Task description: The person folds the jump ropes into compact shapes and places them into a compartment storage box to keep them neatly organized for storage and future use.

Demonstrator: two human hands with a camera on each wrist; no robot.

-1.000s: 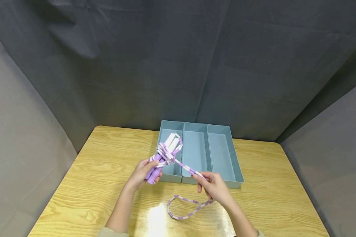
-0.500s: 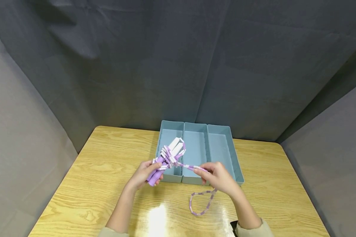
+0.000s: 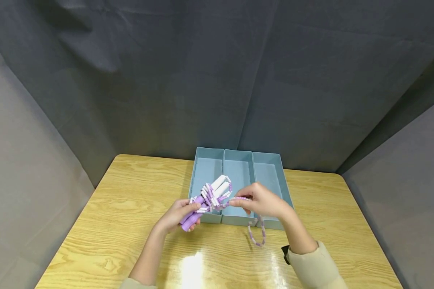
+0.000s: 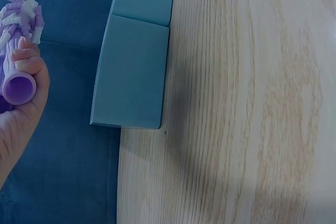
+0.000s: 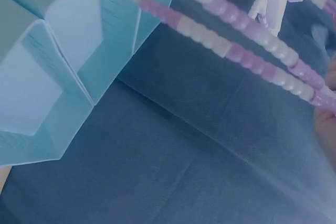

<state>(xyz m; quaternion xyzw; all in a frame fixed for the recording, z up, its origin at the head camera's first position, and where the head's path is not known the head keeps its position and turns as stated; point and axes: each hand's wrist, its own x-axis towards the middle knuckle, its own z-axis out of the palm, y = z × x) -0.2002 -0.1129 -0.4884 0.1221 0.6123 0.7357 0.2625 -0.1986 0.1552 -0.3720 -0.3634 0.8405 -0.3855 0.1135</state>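
A purple-and-white beaded jump rope (image 3: pixel 212 197) is bundled round its own two handles over the front of the trays. My left hand (image 3: pixel 179 215) grips the purple ends of both handles (image 3: pixel 191 220), whose white ends point away to the upper right. In the left wrist view the left fingers (image 4: pixel 30 65) curl round one handle. Close to the bundle, my right hand (image 3: pixel 263 201) pinches the rope's free length, and a loop (image 3: pixel 263 233) hangs below it. The right wrist view shows two beaded strands (image 5: pixel 252 60) running to the right hand (image 5: pixel 326 132) at its edge.
Three blue-grey trays (image 3: pixel 238 220) stand side by side at the back of the wooden table (image 3: pixel 130 200). A dark curtain (image 3: pixel 217 80) rises behind, with pale grey side panels (image 3: pixel 21 180). Light glares off the table's front.
My right hand has moved up and left towards the bundle, shortening the stretch of rope between the hands. The hanging loop has shrunk and shifted right. The left hand and bundle moved slightly right.
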